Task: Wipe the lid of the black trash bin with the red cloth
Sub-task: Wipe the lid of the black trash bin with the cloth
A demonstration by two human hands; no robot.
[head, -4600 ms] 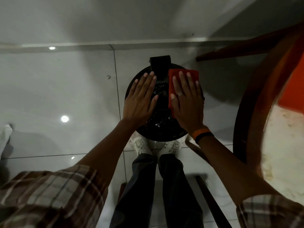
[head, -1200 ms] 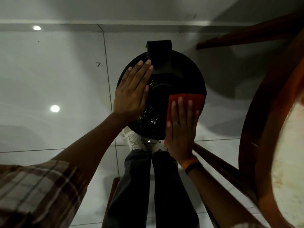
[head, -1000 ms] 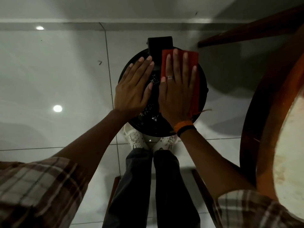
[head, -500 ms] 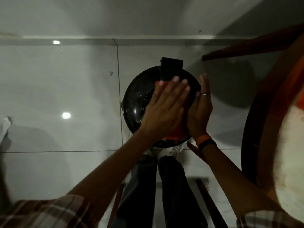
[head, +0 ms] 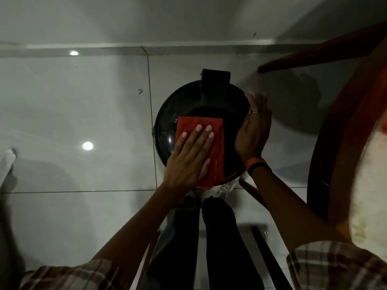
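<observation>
The black trash bin's round lid [head: 184, 97] lies straight below me on the tiled floor, its hinge block at the far edge. A folded red cloth [head: 211, 147] lies flat on the lid's near left half. My left hand [head: 189, 158] presses flat on the cloth, fingers together and pointing away from me. My right hand [head: 254, 130], with a ring and an orange wristband, rests edge-on against the lid's right rim, fingers straight, holding nothing.
A round wooden table [head: 339, 155] with a reddish rim fills the right side, its legs [head: 314, 53] reaching toward the bin. The wall skirting [head: 125, 49] runs behind the bin. My legs and white shoes [head: 219, 189] stand just before it. White fabric [head: 6, 162] lies far left.
The cloth passed from my right hand to my left. My left hand now presses it on the lid's left half, and my right hand has shifted to the right rim.
</observation>
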